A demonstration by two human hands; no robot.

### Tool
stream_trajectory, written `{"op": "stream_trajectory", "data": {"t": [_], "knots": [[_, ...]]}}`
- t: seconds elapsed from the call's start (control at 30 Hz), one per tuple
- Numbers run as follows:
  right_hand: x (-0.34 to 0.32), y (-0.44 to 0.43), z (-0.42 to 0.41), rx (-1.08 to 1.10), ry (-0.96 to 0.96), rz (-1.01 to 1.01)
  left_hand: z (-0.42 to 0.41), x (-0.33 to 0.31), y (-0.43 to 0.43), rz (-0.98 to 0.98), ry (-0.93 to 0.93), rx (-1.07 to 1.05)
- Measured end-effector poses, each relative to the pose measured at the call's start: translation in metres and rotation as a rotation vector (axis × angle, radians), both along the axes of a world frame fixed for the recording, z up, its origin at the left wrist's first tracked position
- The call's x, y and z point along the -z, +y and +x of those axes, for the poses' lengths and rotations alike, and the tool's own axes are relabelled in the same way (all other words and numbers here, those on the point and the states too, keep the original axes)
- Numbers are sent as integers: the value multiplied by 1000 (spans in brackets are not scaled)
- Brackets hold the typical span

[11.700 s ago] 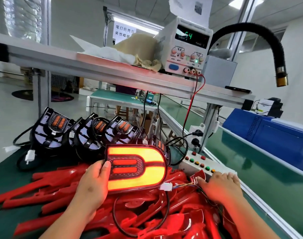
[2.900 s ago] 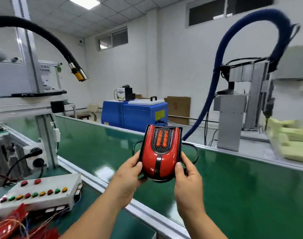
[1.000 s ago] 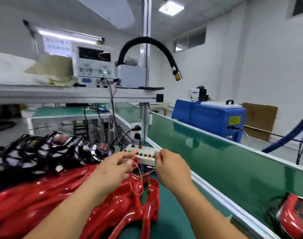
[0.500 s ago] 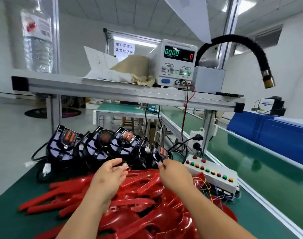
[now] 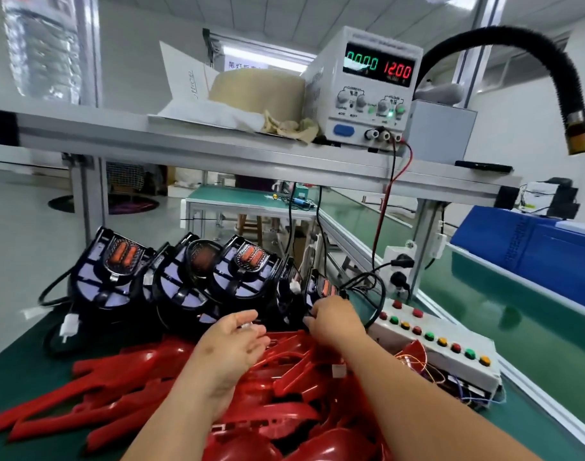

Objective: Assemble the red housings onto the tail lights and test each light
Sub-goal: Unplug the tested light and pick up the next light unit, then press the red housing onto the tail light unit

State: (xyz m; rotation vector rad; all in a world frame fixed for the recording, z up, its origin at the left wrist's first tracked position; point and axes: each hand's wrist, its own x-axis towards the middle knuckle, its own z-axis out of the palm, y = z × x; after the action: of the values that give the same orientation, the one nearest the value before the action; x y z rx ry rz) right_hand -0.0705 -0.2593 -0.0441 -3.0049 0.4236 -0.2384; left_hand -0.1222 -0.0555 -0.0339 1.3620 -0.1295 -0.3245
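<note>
Nearest the camera, a heap of glossy red housings [image 5: 284, 410] lay on a green mat [image 5: 21, 380], with two bare forearms reaching out over it. The left hand [image 5: 232, 341] hovered just above the heap, turned on edge, fingers loosely curved and spread with nothing plainly held; a pale speck at its fingertips was too blurred to name. The right hand [image 5: 334, 319] showed its back, fingers bent forward against the lower edge of the rightmost tail light [image 5: 321, 287]; the fingertips were hidden, so whether they gripped it could not be told. Right of that hand, a white switch box [image 5: 434, 344] with red, green and yellow buttons sat on the mat, thin coloured wires trailing from its near end. Just behind the heap, a row of black tail lights [image 5: 184, 281] stood propped on edge, orange lenses uppermost, black cables with white plugs trailing left. Behind the switch box a socket block [image 5: 395, 271] was fixed to a metal post, and a green conveyor belt [image 5: 517, 327] ran along the right. Above, a metal shelf [image 5: 184, 144] carried a tan roll [image 5: 257, 91] and a power supply [image 5: 367, 88] reading 0000 in green and 1200 in red, with red and black leads dropping from its front. A black hose [image 5: 534, 44] arched over to the right, and a blue machine [image 5: 534, 251] stood beyond the belt.
</note>
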Motion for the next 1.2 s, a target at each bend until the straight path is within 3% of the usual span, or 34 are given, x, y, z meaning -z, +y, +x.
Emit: {"op": "stream_trajectory", "data": {"t": [0.17,0.37,0.47,0.6,0.8,0.9,0.97,1.1,1.2], "knots": [[1,1,1,-3,-39,31,0,1,1,-32,19,3],[-19,-1,-13,-10,-384,265,1,2,1,-120,80,3],[-42,2,-28,-57,-442,322,1,2,-1,-198,137,11],[-69,21,-67,-238,-505,240,-4,-2,-4,-293,193,86],[-72,47,-155,-719,-502,-40,-3,-3,4,-511,288,227],[-65,37,-175,-821,-430,-246,-4,1,14,-652,298,250],[-57,23,-181,-824,-409,-328,-5,4,21,-647,266,284],[-43,-1,-186,-731,-406,-311,-14,-2,30,-585,219,364],[-33,-8,-183,-657,-424,-49,-28,-9,32,-634,157,355]]}}
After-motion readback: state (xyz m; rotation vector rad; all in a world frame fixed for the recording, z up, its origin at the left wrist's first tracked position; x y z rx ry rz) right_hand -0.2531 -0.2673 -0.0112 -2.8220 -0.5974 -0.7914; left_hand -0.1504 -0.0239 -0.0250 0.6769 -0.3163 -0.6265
